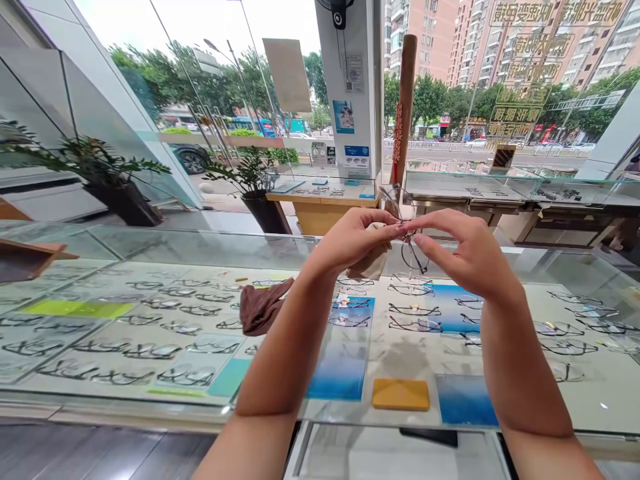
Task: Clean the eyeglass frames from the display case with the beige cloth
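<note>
Up in front of me, above the glass counter, I hold a pair of thin-rimmed eyeglasses [415, 255], turned so that one lens is above my fingers and the other below. My left hand [353, 237] pinches the frame near its middle. A beige cloth [369, 267] is bunched under that same hand. From the other side, my right hand [463, 250] grips the frame between thumb and fingers, its fingertips meeting those of my left hand. My fingers partly hide the bridge.
Rows of eyeglasses [183, 327] lie in the glass display counter [420, 357] below. A brown cloth [263, 307] rests left of my forearm, and a yellow case [401, 394] is near the front. Potted plants [255, 180] and another display counter [463, 187] stand beyond.
</note>
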The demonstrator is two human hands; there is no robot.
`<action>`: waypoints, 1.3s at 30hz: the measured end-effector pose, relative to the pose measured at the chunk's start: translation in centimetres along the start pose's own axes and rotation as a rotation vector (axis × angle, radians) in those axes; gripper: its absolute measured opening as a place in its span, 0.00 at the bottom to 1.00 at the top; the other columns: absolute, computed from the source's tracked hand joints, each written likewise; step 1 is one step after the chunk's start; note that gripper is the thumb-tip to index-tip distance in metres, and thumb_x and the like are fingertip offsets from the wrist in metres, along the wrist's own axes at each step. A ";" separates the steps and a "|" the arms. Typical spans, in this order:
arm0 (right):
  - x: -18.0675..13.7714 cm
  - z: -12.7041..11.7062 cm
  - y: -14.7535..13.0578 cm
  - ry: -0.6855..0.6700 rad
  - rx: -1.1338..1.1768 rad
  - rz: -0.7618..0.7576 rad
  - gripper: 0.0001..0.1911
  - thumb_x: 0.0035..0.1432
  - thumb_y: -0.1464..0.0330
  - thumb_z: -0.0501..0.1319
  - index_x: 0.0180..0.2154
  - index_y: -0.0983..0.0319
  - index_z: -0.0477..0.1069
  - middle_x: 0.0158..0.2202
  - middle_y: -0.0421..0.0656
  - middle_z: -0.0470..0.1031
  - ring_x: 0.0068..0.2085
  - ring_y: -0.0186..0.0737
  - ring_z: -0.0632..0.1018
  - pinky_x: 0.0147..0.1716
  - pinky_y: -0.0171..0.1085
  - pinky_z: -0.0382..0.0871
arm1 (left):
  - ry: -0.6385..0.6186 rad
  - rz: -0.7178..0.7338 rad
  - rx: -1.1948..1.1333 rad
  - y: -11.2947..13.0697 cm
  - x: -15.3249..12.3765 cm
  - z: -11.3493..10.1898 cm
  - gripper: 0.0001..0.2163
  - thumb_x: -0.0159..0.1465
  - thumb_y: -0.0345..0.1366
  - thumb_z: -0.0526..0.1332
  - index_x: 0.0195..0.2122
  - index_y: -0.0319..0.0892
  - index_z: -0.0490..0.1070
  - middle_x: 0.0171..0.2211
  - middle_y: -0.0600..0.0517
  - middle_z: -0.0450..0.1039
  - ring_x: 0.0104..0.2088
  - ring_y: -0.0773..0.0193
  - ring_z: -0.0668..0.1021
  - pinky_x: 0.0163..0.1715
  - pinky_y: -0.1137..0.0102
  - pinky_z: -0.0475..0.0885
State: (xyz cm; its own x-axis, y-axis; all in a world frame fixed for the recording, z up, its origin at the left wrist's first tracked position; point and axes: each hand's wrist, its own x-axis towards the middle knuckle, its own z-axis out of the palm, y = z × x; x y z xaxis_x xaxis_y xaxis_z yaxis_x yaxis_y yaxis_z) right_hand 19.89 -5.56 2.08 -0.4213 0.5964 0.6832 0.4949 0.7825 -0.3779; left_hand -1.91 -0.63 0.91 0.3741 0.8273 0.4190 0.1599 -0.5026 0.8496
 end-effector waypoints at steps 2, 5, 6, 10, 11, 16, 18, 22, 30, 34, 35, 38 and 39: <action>0.1 0.1 0.0 -0.002 0.002 -0.007 0.10 0.67 0.65 0.62 0.46 0.52 0.81 0.48 0.39 0.86 0.51 0.47 0.83 0.55 0.49 0.73 | 0.023 0.024 -0.103 -0.5 0.3 0.2 0.15 0.54 0.48 0.75 0.30 0.42 0.80 0.31 0.51 0.81 0.29 0.67 0.78 0.33 0.70 0.74; 0.2 0.3 0.1 0.029 0.087 0.023 0.09 0.67 0.64 0.62 0.43 0.53 0.81 0.47 0.39 0.86 0.51 0.46 0.83 0.56 0.49 0.73 | 0.097 0.071 -0.131 -0.6 0.5 0.6 0.14 0.53 0.46 0.75 0.29 0.42 0.78 0.33 0.51 0.81 0.34 0.65 0.80 0.39 0.69 0.76; 0.2 0.4 0.1 0.042 0.119 0.036 0.08 0.67 0.63 0.62 0.42 0.54 0.81 0.46 0.39 0.86 0.51 0.46 0.84 0.55 0.48 0.74 | 0.126 0.092 -0.109 -0.6 0.5 0.8 0.14 0.53 0.46 0.75 0.28 0.42 0.78 0.33 0.51 0.81 0.34 0.65 0.80 0.41 0.68 0.76; 0.5 0.8 0.4 0.105 0.203 0.083 0.07 0.66 0.62 0.63 0.38 0.55 0.79 0.43 0.40 0.86 0.48 0.44 0.83 0.53 0.47 0.75 | 0.182 0.170 -0.029 -0.2 0.3 1.3 0.16 0.54 0.48 0.75 0.28 0.41 0.76 0.30 0.52 0.79 0.33 0.64 0.79 0.40 0.68 0.75; 0.6 0.9 0.5 0.131 0.223 0.101 0.06 0.65 0.63 0.64 0.38 0.56 0.78 0.42 0.41 0.85 0.46 0.43 0.83 0.52 0.47 0.75 | 0.178 0.180 -0.016 -0.1 0.3 1.4 0.16 0.54 0.49 0.75 0.27 0.41 0.76 0.29 0.52 0.79 0.33 0.65 0.78 0.39 0.68 0.74; 1.1 1.3 1.8 0.144 0.413 0.206 0.08 0.59 0.61 0.68 0.37 0.57 0.77 0.38 0.41 0.83 0.40 0.40 0.82 0.46 0.44 0.76 | 0.139 0.217 0.033 0.3 0.0 1.5 0.13 0.57 0.46 0.72 0.28 0.42 0.76 0.28 0.52 0.79 0.30 0.66 0.76 0.36 0.69 0.72; 1.2 1.4 2.2 0.077 0.488 0.242 0.11 0.58 0.58 0.69 0.36 0.57 0.77 0.37 0.41 0.83 0.40 0.40 0.82 0.46 0.45 0.76 | 0.142 0.221 0.063 0.4 -0.1 1.4 0.11 0.58 0.44 0.70 0.28 0.42 0.76 0.28 0.52 0.78 0.30 0.66 0.76 0.36 0.69 0.71; 1.4 1.5 2.6 0.065 0.590 0.302 0.12 0.54 0.57 0.71 0.32 0.58 0.77 0.34 0.40 0.81 0.38 0.39 0.80 0.45 0.44 0.76 | 0.140 0.234 0.128 0.6 -0.3 1.2 0.10 0.60 0.43 0.68 0.28 0.42 0.75 0.29 0.51 0.79 0.32 0.65 0.77 0.37 0.69 0.72; 1.4 1.2 2.8 0.092 0.645 0.344 0.06 0.52 0.63 0.68 0.27 0.57 0.76 0.29 0.38 0.78 0.35 0.37 0.77 0.44 0.42 0.73 | 0.249 0.279 0.259 0.4 -0.3 0.8 0.06 0.61 0.38 0.66 0.30 0.43 0.75 0.30 0.53 0.80 0.33 0.65 0.78 0.39 0.68 0.72; 1.3 0.9 2.9 0.079 0.672 0.355 0.05 0.51 0.65 0.67 0.26 0.57 0.74 0.27 0.38 0.77 0.34 0.38 0.77 0.45 0.43 0.73 | 0.356 0.275 0.313 0.0 -0.3 0.5 0.05 0.62 0.37 0.65 0.31 0.44 0.75 0.30 0.54 0.79 0.30 0.66 0.76 0.36 0.68 0.70; 1.3 0.8 2.9 0.074 0.668 0.359 0.05 0.51 0.66 0.67 0.25 0.57 0.74 0.27 0.38 0.77 0.34 0.38 0.77 0.45 0.44 0.73 | 0.381 0.275 0.333 0.0 -0.3 0.3 0.05 0.62 0.37 0.65 0.31 0.44 0.75 0.29 0.54 0.79 0.29 0.67 0.75 0.33 0.68 0.69; 1.3 0.5 3.0 0.059 0.647 0.364 0.05 0.50 0.66 0.65 0.24 0.57 0.73 0.26 0.38 0.76 0.34 0.38 0.77 0.46 0.45 0.72 | 0.468 0.284 0.421 0.0 -0.4 -0.2 0.04 0.63 0.37 0.65 0.32 0.44 0.76 0.29 0.54 0.78 0.27 0.67 0.72 0.30 0.68 0.65; 1.3 0.5 3.0 0.054 0.642 0.363 0.06 0.50 0.66 0.65 0.23 0.57 0.72 0.26 0.38 0.76 0.34 0.38 0.76 0.46 0.45 0.72 | 0.492 0.288 0.455 0.1 -0.4 -0.3 0.04 0.63 0.37 0.66 0.32 0.44 0.76 0.29 0.54 0.78 0.27 0.66 0.71 0.30 0.68 0.65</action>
State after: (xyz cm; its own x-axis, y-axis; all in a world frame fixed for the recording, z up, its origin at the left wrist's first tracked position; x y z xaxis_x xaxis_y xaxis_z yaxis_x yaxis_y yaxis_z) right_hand 20.48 -2.35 1.53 -0.2693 0.8408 0.4695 0.0463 0.4983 -0.8658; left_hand -2.34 -0.93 0.88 0.0214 0.6095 0.7925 0.5207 -0.6835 0.5116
